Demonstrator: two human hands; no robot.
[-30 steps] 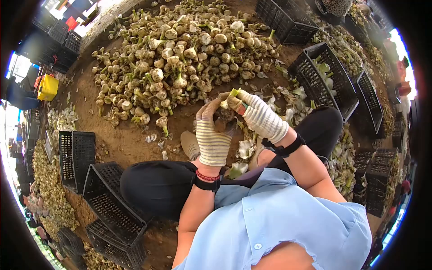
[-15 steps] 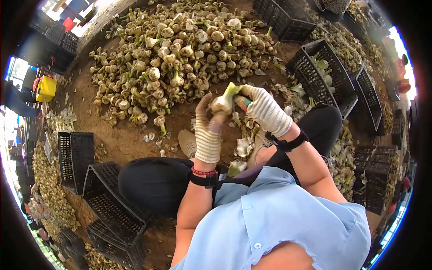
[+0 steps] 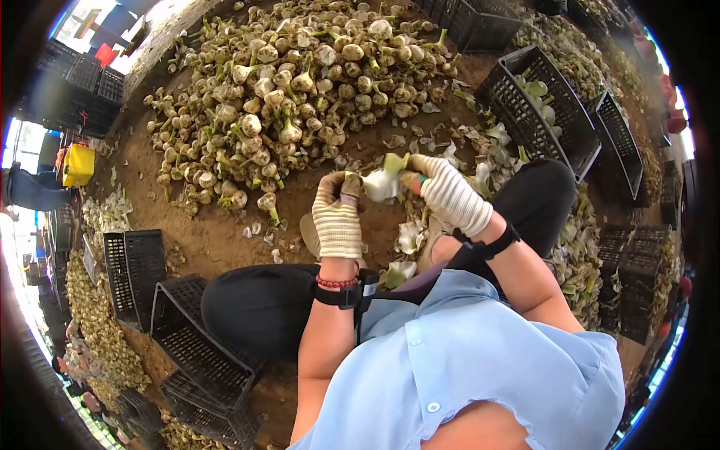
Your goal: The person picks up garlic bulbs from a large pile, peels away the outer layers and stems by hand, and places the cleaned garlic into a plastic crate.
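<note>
My right hand [image 3: 455,196], in a striped knit glove, is closed round the green stem of a garlic bulb [image 3: 382,184]. The bulb looks white and is blurred by motion. My left hand [image 3: 337,216], in a matching glove with dirty fingertips, is closed beside the bulb's left side. Its fingers and thumb are pressed together, and what they pinch, if anything, is hidden. A large pile of garlic bulbs [image 3: 292,97] with cut stems and dirty skins lies on the ground in front of me.
A black crate [image 3: 536,105] with pale bulbs in it stands tilted at the right. More black crates [image 3: 199,330] stand at the left. Loose peeled skins [image 3: 409,236] litter the ground between my legs. A yellow container [image 3: 78,165] is at the far left.
My left hand has shifted left and its fingers have curled shut, away from the bulb's underside. The bulb now looks whiter, and the right hand still holds its stem.
</note>
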